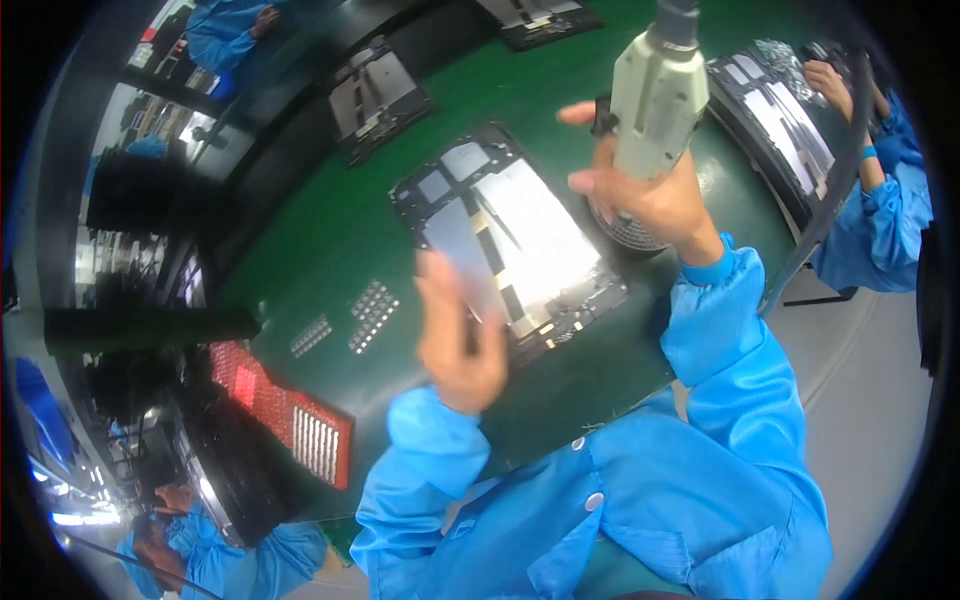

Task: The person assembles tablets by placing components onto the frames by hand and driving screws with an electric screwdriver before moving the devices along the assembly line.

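From just above the wearer's glossy blue long-sleeved jacket, the wide fisheye head view looks steeply down and forward, close over the bare left hand, bare right hand and flat green bench, bending edges near its rim.

Device panel on green bench

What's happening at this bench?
Someone in a blue smock has a pale, pistol-shaped tool gripped in the right hand, held to the right of a flat, opened-looking device on a green table. The left hand, blurred, is open at the device's near-left edge; I can't tell whether it's touching. To the left are strips of small parts and a red tray. Other people in blue are nearby.
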`<state>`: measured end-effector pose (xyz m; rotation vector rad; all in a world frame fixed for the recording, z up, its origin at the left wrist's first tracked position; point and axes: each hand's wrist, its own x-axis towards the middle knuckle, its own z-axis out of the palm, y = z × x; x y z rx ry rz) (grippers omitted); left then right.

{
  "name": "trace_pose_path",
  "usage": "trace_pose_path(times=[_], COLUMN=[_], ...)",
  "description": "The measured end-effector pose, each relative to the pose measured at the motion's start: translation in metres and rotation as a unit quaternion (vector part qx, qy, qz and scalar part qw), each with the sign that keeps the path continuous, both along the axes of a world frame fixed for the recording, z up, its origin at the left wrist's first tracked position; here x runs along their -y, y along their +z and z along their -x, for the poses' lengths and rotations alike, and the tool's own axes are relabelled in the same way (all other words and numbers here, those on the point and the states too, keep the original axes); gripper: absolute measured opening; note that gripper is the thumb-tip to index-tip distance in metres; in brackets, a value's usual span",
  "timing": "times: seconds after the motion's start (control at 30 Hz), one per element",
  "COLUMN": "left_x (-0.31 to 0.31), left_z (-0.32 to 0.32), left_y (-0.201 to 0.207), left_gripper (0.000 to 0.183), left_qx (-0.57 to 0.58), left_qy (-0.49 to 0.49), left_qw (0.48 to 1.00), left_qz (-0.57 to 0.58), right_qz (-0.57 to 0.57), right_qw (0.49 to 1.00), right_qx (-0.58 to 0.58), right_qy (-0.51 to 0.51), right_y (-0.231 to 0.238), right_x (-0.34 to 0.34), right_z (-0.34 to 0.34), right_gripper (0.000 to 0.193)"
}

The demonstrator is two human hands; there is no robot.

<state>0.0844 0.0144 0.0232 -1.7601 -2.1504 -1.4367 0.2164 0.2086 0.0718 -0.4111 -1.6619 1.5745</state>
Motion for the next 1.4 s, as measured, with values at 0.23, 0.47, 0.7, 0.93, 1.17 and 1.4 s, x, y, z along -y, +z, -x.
trace_pose_path(times=[0.23,0.47,0.7,0.93,1.17,1.4], left_x=[-0.043,-0.035,-0.002,0.018,0.033,0.030], left_z=[0.034,0.030,0.011,0.029,0.026,0.006], left_y=[-0.025,-0.016,-0.004,-0.017,-0.008,0.004], left_gripper=[0.078,0.037,0.018,0.014,0.013,0.009], left_qx=[0.296,0.027,0.358,0.270,0.402,0.497], left_qy=[-0.003,0.064,0.062,0.086,0.091,0.035], left_qw=[0.950,0.995,0.930,0.956,0.911,0.855], left_qz=[-0.097,-0.076,-0.062,-0.078,-0.021,0.146], right_qz=[0.020,0.014,-0.005,-0.001,0.011,-0.091], right_qw=[0.994,0.996,0.997,0.997,0.998,0.990], right_qx=[-0.070,-0.066,-0.037,-0.022,-0.021,-0.045], right_qy=[-0.082,-0.067,-0.070,-0.075,-0.064,-0.098], right_y=[-0.012,-0.022,-0.026,-0.025,-0.024,-0.022], right_x=[-0.040,-0.046,-0.049,-0.047,-0.041,-0.047], right_z=[-0.002,0.012,0.012,0.012,0.019,0.004], right_gripper=[0.037,0.030,0.028,0.022,0.024,0.033])
